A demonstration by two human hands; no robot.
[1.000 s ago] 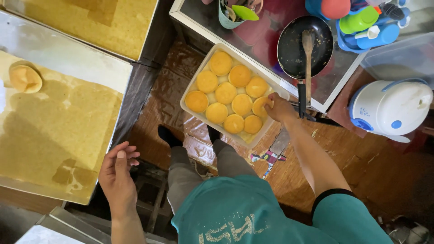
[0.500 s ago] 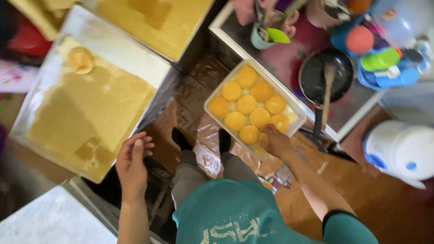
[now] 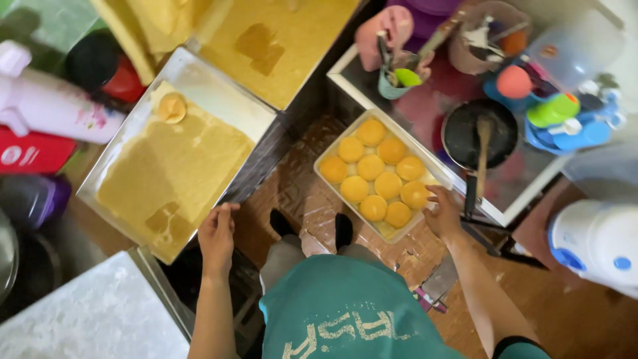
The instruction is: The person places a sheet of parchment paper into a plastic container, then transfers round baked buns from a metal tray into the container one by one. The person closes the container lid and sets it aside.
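Far left: pink flask point(image 3: 46, 106) lying next to a red container point(image 3: 30, 154), both well apart from the work.

Metal tray point(image 3: 219, 100) w/ yellow sheet cake point(image 3: 166, 179) sitting left of the person; one round cut piece point(image 3: 172, 106) resting near its top corner. Second cake tray point(image 3: 286, 40) lying above it.

Left hand point(image 3: 218, 236) hovering at the near corner of the metal tray, fingers loosely apart, holding nothing; can't tell if the fingertips are touching the rim.

Person standing in the middle, socks on a wet brown floor point(image 3: 286, 193).

White tub point(image 3: 325, 183) sitting on the floor just right of the feet, packed w/ round yellow cakes point(image 3: 372, 176).

Right hand point(image 3: 444, 214) reaching down at the tub's right edge, fingers spread, touching the rim beside the nearest cakes. Not clamped on anything that I can see.

Judging the step: working the cakes in the tub, hand at the pick/place point. Next move prob needs a light pinch on one cake, soft stuff, easy to dent.

Right: black pan point(image 3: 480, 133) w/ wooden spoon point(image 3: 483, 149) on the glass table point(image 3: 399, 113); white cooker point(image 3: 595, 242) at far right.
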